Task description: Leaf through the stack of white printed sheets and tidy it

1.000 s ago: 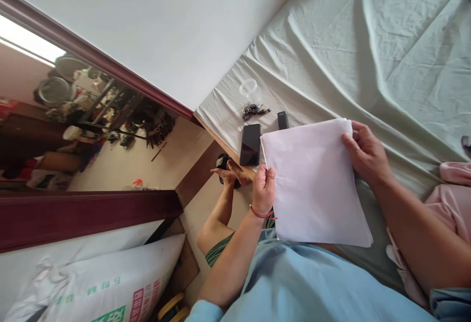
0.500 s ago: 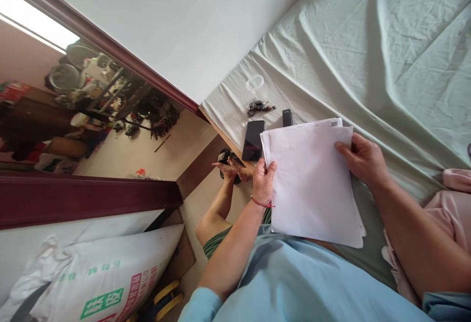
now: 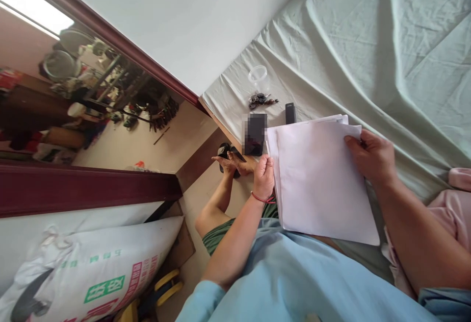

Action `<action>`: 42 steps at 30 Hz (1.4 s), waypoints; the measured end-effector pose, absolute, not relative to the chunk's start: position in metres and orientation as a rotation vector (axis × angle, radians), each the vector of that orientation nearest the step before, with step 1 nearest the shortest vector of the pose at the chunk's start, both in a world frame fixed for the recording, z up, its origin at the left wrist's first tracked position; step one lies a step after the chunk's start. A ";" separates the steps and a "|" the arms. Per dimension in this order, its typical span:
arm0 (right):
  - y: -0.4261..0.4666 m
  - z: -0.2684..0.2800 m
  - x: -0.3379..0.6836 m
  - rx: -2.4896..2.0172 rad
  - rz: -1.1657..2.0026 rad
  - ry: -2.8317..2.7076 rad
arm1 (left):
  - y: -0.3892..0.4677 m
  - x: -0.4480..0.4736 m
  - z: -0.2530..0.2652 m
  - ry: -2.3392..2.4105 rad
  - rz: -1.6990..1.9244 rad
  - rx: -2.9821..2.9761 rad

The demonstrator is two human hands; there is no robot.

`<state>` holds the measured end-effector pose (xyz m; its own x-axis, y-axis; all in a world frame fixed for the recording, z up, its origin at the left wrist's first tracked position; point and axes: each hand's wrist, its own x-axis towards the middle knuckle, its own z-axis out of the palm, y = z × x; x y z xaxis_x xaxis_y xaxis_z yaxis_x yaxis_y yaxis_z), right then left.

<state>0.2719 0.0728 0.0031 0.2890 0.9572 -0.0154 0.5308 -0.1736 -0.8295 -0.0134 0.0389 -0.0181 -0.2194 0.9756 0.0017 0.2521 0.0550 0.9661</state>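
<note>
Loose stack of white paper sheets (image 3: 322,180) held over the person's lap, in front of the blue shirt (image 3: 294,273), its right part over the pale green bed sheet (image 3: 353,67). Broad blank face up. Long axis appears to run from the shirt outward, slightly slanted: near end swung to the right, far edge toward the small black device (image 3: 290,112) on the bedding.

Stack lies between the two hands. Left hand (image 3: 264,175), red cord bracelet (image 3: 263,198) at the wrist, closed on the left edge toward the far corner, thumb on top. Right hand (image 3: 373,158) pinches the far right corner of the top sheet (image 3: 327,185), thumb above; the fingers beneath are partly hidden. Under-sheets show as a strip along the left and at the far edge, so the pile is not squared.

Compared with a second ago: pile then nearly even; now the top sheet has shifted right over the rest, baring more under-sheet along the left than half a second ago.

Nearby on the bedding: black phone (image 3: 257,136), partly pixelated, just beside the far left corner; beyond it a key bunch (image 3: 259,100) and clear plastic cup (image 3: 257,77).
</note>
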 end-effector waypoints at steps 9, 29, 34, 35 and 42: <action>0.075 0.002 0.275 -1.794 0.713 -1.284 | 0.040 -0.013 -0.019 1.555 1.240 1.259; 0.071 0.005 0.271 -1.735 0.760 -1.346 | 0.037 -0.006 -0.009 1.492 1.255 1.249; 0.073 0.002 0.271 -1.746 0.738 -1.323 | 0.036 -0.005 -0.004 1.504 1.197 1.328; 0.074 0.002 0.271 -1.750 0.733 -1.324 | 0.035 -0.005 -0.004 1.503 1.190 1.338; 0.071 0.006 0.269 -1.716 0.732 -1.333 | 0.034 -0.004 -0.003 1.505 1.174 1.364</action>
